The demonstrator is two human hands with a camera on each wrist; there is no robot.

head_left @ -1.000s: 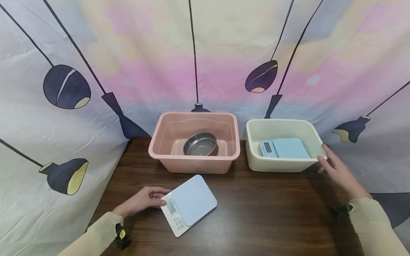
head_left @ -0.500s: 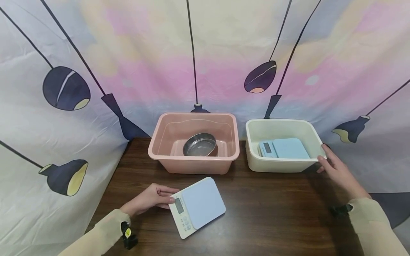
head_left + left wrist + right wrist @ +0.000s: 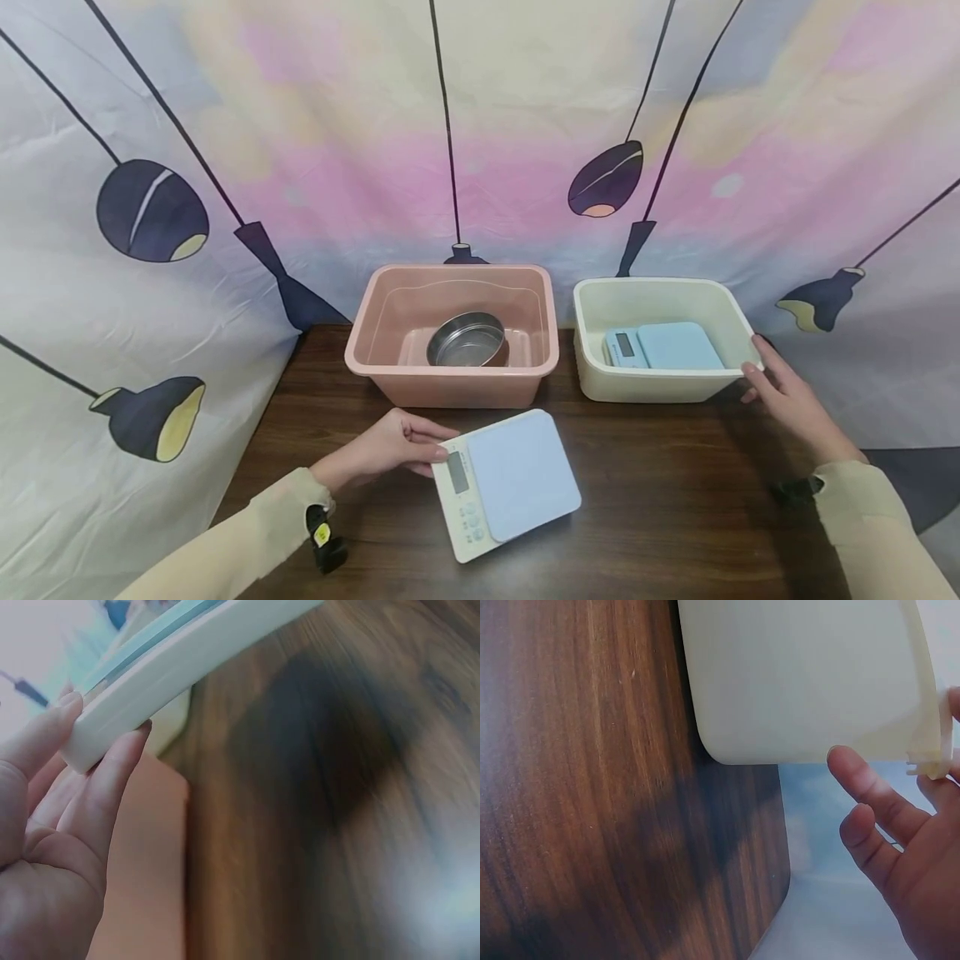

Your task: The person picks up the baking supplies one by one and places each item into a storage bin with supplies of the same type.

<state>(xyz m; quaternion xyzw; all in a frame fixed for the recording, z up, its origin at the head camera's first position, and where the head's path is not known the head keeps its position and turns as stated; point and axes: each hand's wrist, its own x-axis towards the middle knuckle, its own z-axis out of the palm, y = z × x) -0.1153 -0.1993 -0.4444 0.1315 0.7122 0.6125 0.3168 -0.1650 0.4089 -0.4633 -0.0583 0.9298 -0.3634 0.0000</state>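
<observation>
My left hand pinches a kitchen scale by its display end, thumb on top and fingers beneath. The scale has a pale blue platform and a white button panel. In the left wrist view, the scale's edge is raised off the wood, with a dark shadow below. My right hand grips the right rim of a cream plastic basin, thumb and fingers at the corner. Inside that basin lies a second, light blue kitchen scale with a small display.
A pink basin stands to the left of the cream one, with a round metal pan tilted inside. Both are at the back of the dark wooden table. A lamp-patterned curtain hangs behind.
My left hand has carried the kitchen scale to the right, lifting it and turning it a little. My right hand stays at the cream basin's rim.
</observation>
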